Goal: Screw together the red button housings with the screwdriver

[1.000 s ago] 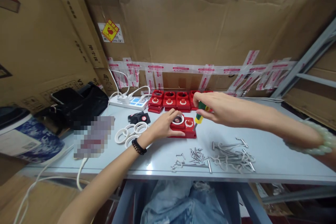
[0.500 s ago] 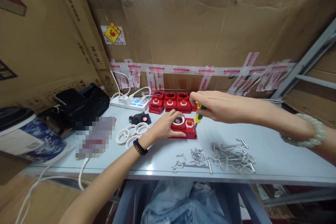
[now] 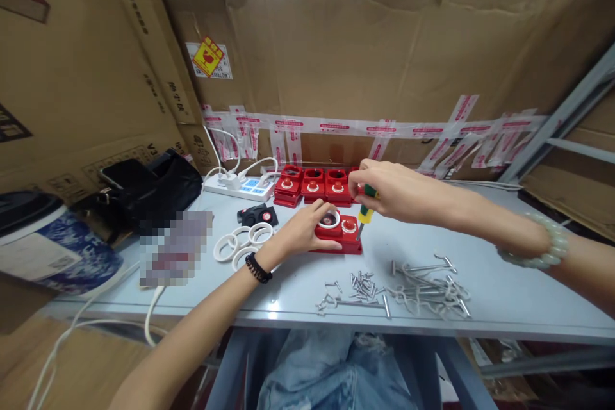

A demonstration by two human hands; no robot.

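My left hand [image 3: 303, 230] grips a red plastic housing [image 3: 354, 245] on the table, thumb along its near side and fingers over its far side. A white ring [image 3: 329, 220] sits on the housing's left part, and a small red knob [image 3: 349, 225] stands on its right part. In my right hand [image 3: 384, 187] is a screwdriver [image 3: 366, 213] with a green and yellow handle, held nearly upright. Its shaft points down at the right end of the housing, where the tip seems to touch a corner. Small screws [image 3: 364, 285] lie in a loose pile nearer to me.
Similar red housings [image 3: 313, 187] line the back beside a white power strip [image 3: 240, 187]. Loose white rings [image 3: 225, 248] and black parts [image 3: 258, 215] lie to the left. Metal T-shaped rods [image 3: 427, 288] lie front right. A large tub [image 3: 52, 243] and black bag [image 3: 168, 192] stand far left.
My right hand and forearm have shifted slightly, and the screwdriver's handle has turned a little in the fingers. The left hand keeps its hold on the housing. The whole view moves slightly.
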